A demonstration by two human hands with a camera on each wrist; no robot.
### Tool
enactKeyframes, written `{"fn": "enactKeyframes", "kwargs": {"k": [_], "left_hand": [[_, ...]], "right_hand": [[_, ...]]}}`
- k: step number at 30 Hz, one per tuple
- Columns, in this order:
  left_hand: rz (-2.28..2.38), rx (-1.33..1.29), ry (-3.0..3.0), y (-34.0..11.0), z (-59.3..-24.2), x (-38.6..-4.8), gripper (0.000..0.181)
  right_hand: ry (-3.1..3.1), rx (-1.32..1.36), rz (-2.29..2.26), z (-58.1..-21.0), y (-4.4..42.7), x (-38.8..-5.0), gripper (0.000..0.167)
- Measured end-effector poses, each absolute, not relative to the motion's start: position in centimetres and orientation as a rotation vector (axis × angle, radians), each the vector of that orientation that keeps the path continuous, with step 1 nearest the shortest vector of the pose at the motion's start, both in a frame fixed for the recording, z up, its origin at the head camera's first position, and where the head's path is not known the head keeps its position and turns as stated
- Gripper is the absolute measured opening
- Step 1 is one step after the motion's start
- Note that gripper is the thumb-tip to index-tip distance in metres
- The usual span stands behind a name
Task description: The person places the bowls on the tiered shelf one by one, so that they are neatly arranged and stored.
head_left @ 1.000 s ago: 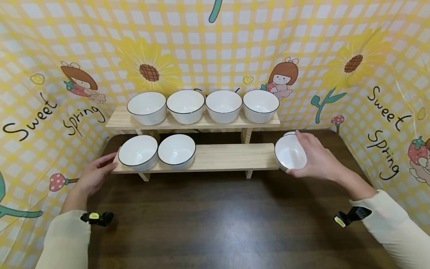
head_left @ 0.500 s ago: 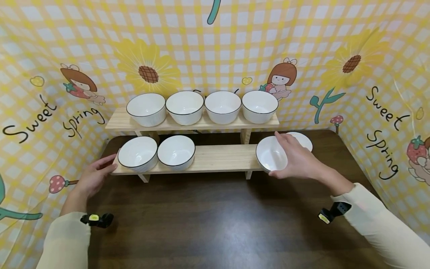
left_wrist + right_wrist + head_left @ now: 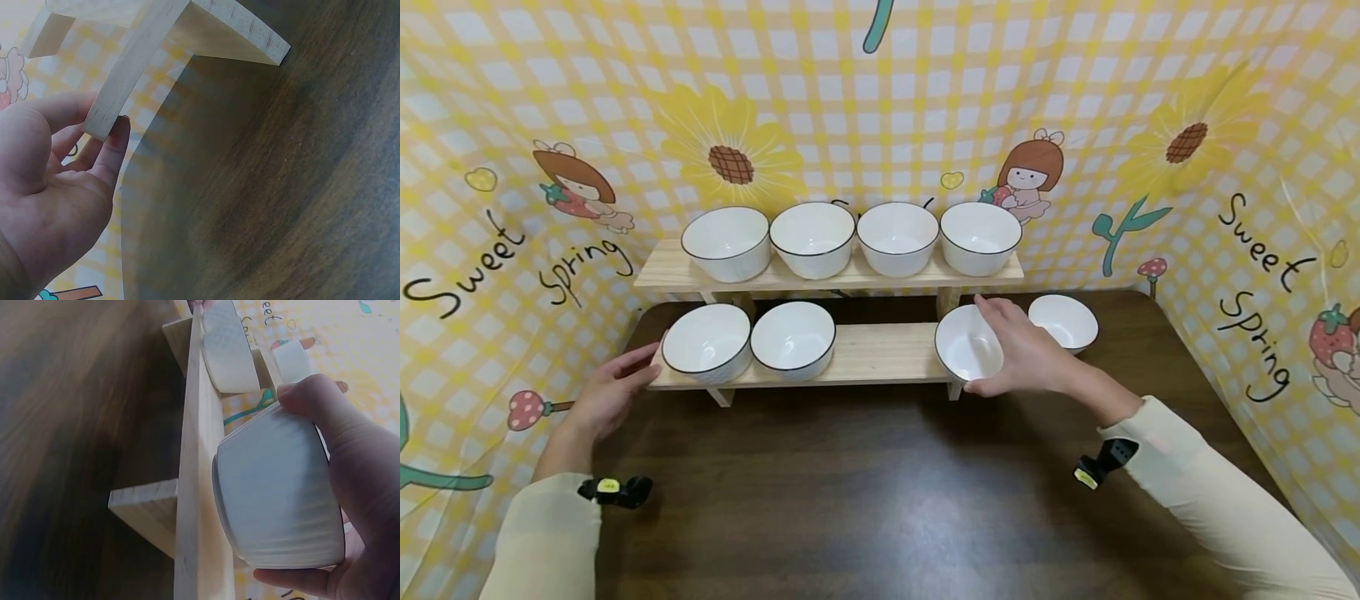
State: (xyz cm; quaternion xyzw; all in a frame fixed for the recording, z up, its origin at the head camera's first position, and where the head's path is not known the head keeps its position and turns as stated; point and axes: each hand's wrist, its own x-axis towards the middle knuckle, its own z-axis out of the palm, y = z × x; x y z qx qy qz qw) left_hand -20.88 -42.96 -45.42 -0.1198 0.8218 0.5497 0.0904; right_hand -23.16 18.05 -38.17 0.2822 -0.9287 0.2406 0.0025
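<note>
A white bowl with a dark rim (image 3: 962, 342) is in my right hand (image 3: 1030, 348), gripped from its right side over the right part of the lower shelf board (image 3: 883, 350). In the right wrist view that bowl (image 3: 275, 487) has ribbed sides and its base faces the board; whether they touch I cannot tell. My left hand (image 3: 610, 398) holds the left end of the lower board; the left wrist view shows thumb and fingers pinching the board end (image 3: 115, 103). Two like bowls stand on this board's left part, one at its end (image 3: 706, 337) and one beside it (image 3: 793, 337).
The upper shelf board (image 3: 658, 267) carries a row of several white bowls (image 3: 814, 237). Another white bowl (image 3: 1064, 321) stands right of the rack, partly behind my right hand. Dark wooden table (image 3: 850, 500) lies in front; checked yellow cloth (image 3: 880, 108) hangs around.
My right hand has carried its bowl leftward from beyond the rack's right end to over the lower board, uncovering the bowl behind it. My left hand has stayed in place.
</note>
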Motion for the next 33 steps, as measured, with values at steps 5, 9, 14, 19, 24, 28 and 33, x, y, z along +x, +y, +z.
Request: {"fn": "enactKeyframes", "kwargs": {"k": [5,9,14,19,24,28,33], "left_hand": [[1.617,-0.376,2.447,-43.0,-45.5,-20.9,0.078],[1.611,-0.371,2.450,-43.1,-45.7,-21.1,0.076],[1.615,-0.363,2.456,-43.1,-45.8,-21.0,0.077],[1.621,-0.368,2.452,-43.1,-45.8,-21.0,0.076],[1.647,-0.392,2.428,-43.1,-45.7,-21.0,0.075],[1.640,-0.384,2.439,-43.0,-45.7,-21.0,0.076],[1.635,-0.391,2.440,-43.0,-45.7,-21.0,0.076]], "right_hand": [[-2.910,0.914,0.776,-38.5,16.9,-23.4,0.128],[-2.934,0.895,0.747,-38.7,15.9,-23.6,0.129],[-2.925,0.922,0.734,-38.8,14.8,-24.0,0.126],[-2.934,0.952,0.731,-38.9,13.8,-24.5,0.127],[-2.941,0.977,0.743,-39.1,12.8,-25.2,0.127],[-2.955,0.988,0.747,-39.2,12.0,-25.6,0.126],[-2.963,0.994,0.745,-39.1,10.9,-25.8,0.126]]}}
